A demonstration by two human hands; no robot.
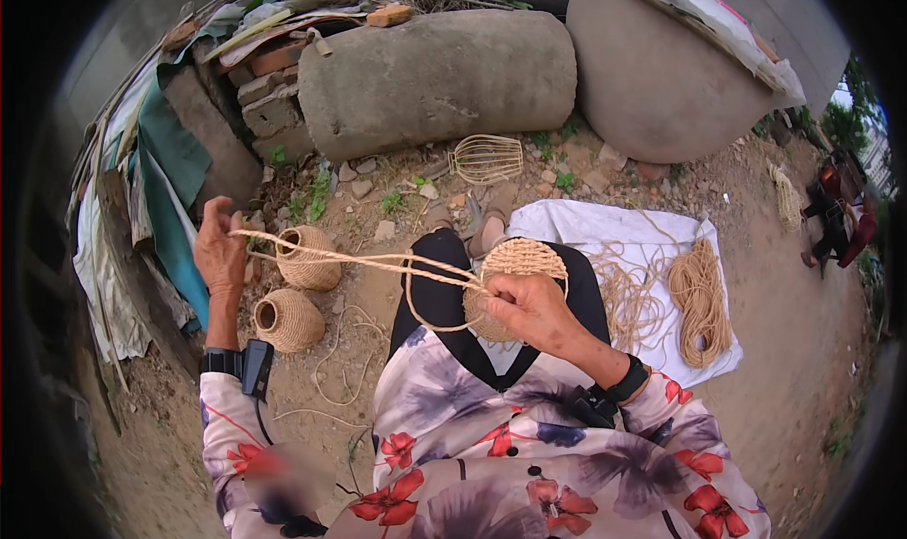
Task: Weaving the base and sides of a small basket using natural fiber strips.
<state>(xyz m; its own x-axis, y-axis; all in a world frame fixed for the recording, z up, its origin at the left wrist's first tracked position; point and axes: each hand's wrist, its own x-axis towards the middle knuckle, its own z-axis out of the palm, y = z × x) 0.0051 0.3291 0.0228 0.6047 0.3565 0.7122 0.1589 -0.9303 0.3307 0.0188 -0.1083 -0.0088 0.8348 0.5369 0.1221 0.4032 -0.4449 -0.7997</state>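
Note:
My left hand (219,251) is raised out to the left, its fingers closed on a loop of tan twisted cord (368,258). The cord stretches across to my right hand (534,314), which pinches it against a round woven basket (526,258) in my lap. Part of the basket's body lies hidden behind that hand. A slack bend of the cord droops below the taut strands. Near my left forearm, two small round-bellied woven baskets, an upper one (312,258) and a lower one (291,320), lie with their mouths tipped toward the left.
A white sack (586,220) on the right bears a coiled cord hank (699,303) and loose strands (628,298). Ahead are an openwork frame (487,158), a stone roller (439,81) and a large rounded slab (661,76). Sheeting and boards (170,161) line the left.

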